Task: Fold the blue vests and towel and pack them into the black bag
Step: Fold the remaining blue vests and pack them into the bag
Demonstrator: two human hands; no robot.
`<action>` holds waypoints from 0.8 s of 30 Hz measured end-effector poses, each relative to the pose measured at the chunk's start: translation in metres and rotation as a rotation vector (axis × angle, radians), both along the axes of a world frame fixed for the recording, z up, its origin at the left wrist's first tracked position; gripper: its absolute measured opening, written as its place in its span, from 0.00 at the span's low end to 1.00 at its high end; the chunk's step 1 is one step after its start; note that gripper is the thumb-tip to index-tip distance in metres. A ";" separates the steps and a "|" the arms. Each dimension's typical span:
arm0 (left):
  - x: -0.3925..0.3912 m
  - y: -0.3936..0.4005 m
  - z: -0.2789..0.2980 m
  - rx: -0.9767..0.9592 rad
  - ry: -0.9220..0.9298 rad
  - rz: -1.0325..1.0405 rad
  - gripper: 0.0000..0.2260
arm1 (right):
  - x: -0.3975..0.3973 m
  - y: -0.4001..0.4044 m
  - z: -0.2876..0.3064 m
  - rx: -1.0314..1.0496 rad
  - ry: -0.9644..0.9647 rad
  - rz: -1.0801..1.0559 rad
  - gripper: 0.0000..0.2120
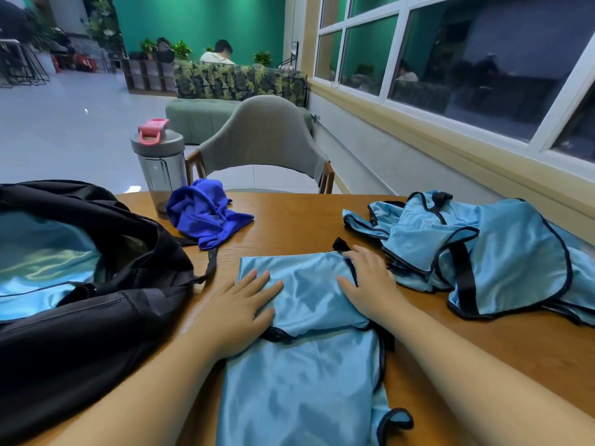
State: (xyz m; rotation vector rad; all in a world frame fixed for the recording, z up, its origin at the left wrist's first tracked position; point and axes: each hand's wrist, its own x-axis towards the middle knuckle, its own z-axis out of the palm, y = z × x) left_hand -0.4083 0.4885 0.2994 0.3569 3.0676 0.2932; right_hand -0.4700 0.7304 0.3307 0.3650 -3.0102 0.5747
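Pressing flat on folded vest (306, 320), left hand (238, 313), right hand (370, 284)

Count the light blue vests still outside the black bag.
At least 2: one vest flat under both hands, plus a crumpled pile on the right that may hold more. Light blue fabric already shows inside the bag.

Dim, blue-tinted, wide-angle edge distortion

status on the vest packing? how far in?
Done: light blue fabric already sits inside the black bag. In hand: left hand and right hand press flat on a vest mid-fold. Left: the vest pile and crumpled dark blue towel.
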 end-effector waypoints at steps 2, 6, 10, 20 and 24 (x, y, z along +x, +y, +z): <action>-0.006 -0.003 -0.001 0.013 -0.010 0.017 0.39 | 0.009 0.006 0.000 -0.112 0.067 -0.015 0.22; -0.006 -0.007 0.000 0.073 -0.019 0.032 0.42 | 0.034 0.019 -0.006 -0.190 0.065 0.009 0.16; 0.009 0.000 0.010 0.011 0.073 0.018 0.46 | 0.069 0.031 -0.008 -0.221 0.187 0.124 0.09; 0.057 0.047 0.004 0.050 0.012 -0.149 0.44 | 0.143 0.050 0.005 -0.137 -0.124 0.511 0.14; 0.058 0.045 0.001 0.068 0.019 -0.127 0.44 | 0.149 0.059 -0.004 -0.150 -0.033 0.504 0.07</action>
